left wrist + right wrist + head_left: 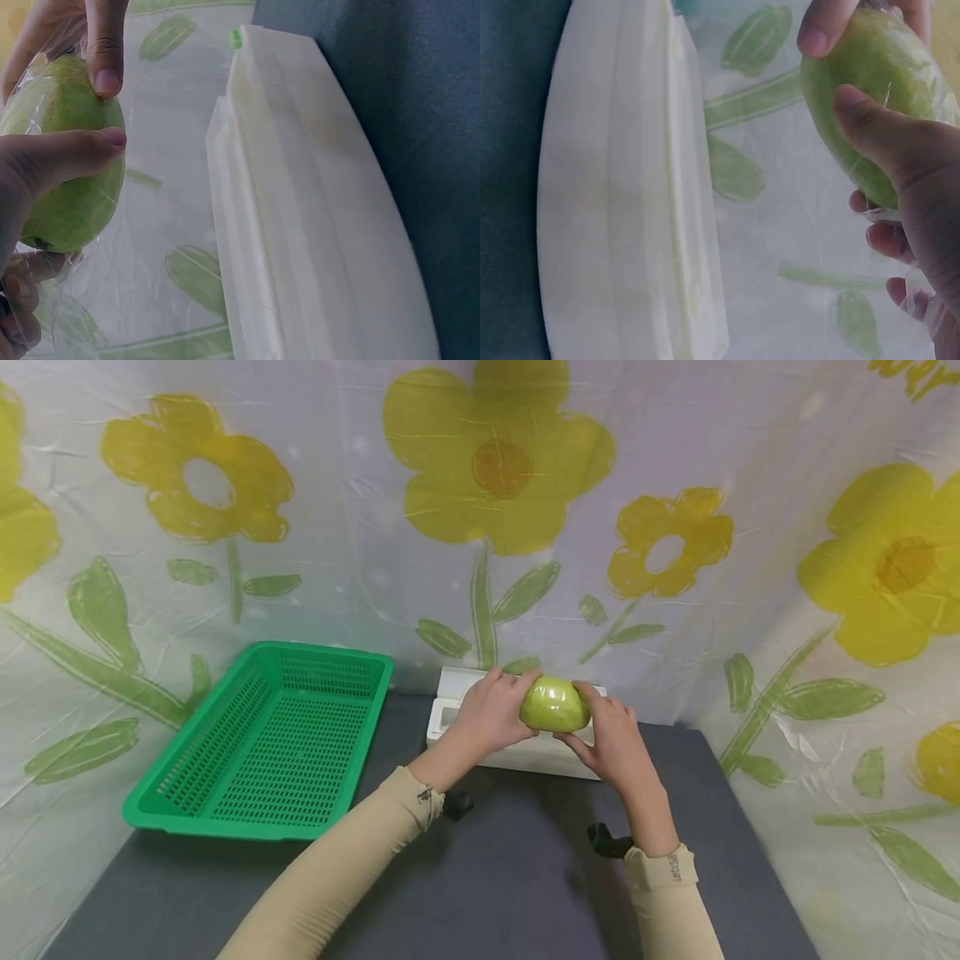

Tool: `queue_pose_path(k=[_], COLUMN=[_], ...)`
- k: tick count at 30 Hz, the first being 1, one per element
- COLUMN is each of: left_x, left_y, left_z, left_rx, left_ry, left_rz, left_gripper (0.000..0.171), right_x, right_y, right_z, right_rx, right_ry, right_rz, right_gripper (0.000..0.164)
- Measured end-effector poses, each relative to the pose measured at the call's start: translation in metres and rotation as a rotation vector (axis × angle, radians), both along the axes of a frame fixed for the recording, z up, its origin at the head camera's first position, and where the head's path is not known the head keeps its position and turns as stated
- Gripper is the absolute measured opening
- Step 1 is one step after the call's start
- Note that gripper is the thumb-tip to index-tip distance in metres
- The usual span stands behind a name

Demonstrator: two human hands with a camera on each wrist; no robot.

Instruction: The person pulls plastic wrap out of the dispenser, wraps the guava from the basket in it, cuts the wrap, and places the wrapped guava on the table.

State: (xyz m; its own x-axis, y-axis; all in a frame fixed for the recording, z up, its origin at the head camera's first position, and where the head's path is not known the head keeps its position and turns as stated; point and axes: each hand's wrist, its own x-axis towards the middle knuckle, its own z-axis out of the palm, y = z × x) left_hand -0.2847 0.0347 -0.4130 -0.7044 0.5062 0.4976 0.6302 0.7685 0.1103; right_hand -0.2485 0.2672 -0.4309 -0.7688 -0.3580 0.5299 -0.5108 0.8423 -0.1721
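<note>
A green mango (pixel 555 703) is held up between both hands, close over a white cling film box (pixel 540 758). Clear film lies over the mango (pixel 71 199), with loose, crinkled folds around it in both wrist views. My left hand (pixel 495 708) grips its left end, thumb (pixel 82 150) laid across the skin. From the right side my right hand (pixel 613 739) holds the other end, with its thumb (pixel 877 124) pressed on the near face. Several fingertips show behind the mango among the film folds. In the head view, the hands hide part of the box.
To the left stands a green perforated basket (pixel 217 828) on the dark grey tabletop (pixel 510 877). A flower-printed curtain (pixel 337 552) rises behind the table and along its sides. Small black devices (pixel 609 842) sit under the wrists.
</note>
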Motion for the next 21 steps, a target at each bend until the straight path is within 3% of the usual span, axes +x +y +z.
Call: queue_pose_path(k=[10,21], left_x=[-0.004,-0.005], left_y=[0.001,0.003], left_z=[0.013,0.033], left_rx=[0.018,0.018], left_ry=[-0.025,0.014], left_rz=[0.004,0.016], left_gripper=[0.090,0.089], right_x=[-0.003,-0.009], right_y=[-0.002,-0.003], right_z=[0.010,0.030], right_rx=[-0.027,-0.050], right_ry=[0.017,0.010], right_rz=[-0.024,-0.054], right_gripper=[0.089,0.088])
